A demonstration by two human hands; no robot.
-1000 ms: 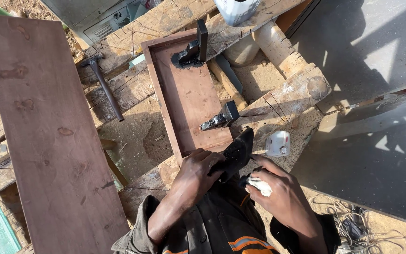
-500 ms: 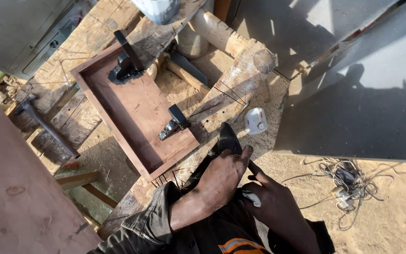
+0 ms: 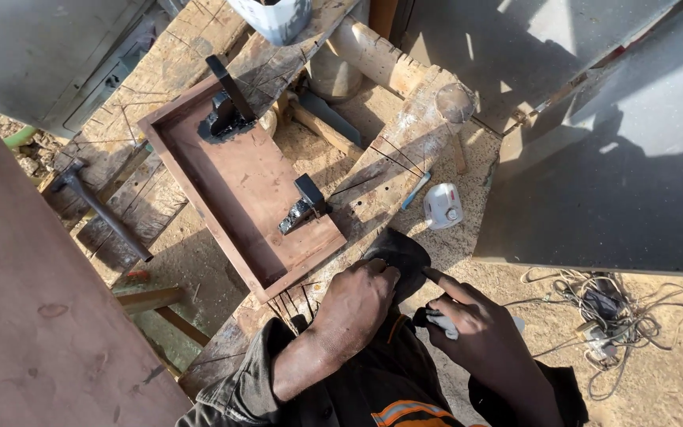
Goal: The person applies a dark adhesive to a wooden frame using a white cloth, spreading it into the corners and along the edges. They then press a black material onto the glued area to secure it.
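Black, perhaps rubber piece (image 3: 401, 255) under left hand (image 3: 357, 304).

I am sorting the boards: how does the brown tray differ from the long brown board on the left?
The tray has raised edges; the board is flat. The tray carries two black clamps; the board carries nothing. The tray looks shorter than the board. Both are reddish-brown wood.

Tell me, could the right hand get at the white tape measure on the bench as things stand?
Probably yes. The right hand sits just below the white tape measure, with only bare, dusty bench between them. But its fingers already grip a small white object, so it isn't free.
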